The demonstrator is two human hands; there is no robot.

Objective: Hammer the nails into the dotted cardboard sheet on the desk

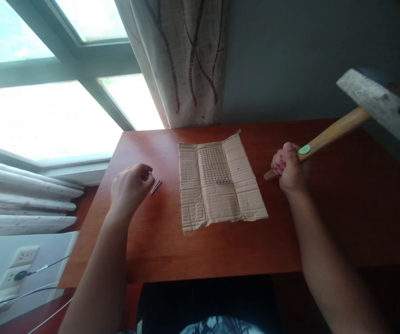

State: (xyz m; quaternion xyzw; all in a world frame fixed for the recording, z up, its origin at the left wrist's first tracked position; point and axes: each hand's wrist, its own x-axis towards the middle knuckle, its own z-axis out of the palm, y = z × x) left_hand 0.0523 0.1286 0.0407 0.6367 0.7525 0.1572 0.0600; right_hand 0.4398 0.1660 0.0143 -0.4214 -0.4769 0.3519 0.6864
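My right hand (292,169) is wrapped round the wooden handle of a hammer (333,132), raised over the right side of the table. Its metal head points up and away to the right. At the left, my left hand (132,188) has thumb and fingers drawn together in a pinch; whatever is between them is too small to make out. Right beside those fingertips lie a few metal nails (156,187). Between my hands a creased sheet of cardboard (220,204) lies on the table, with a grid of small holes and a row of small metal pieces (223,181) along its lower edge.
The reddish wooden table (172,260) runs beneath everything, its near edge close to my body. A window (64,69) and a patterned curtain (193,60) stand behind it. At lower left is a wall socket (21,273) with a plug and cables.
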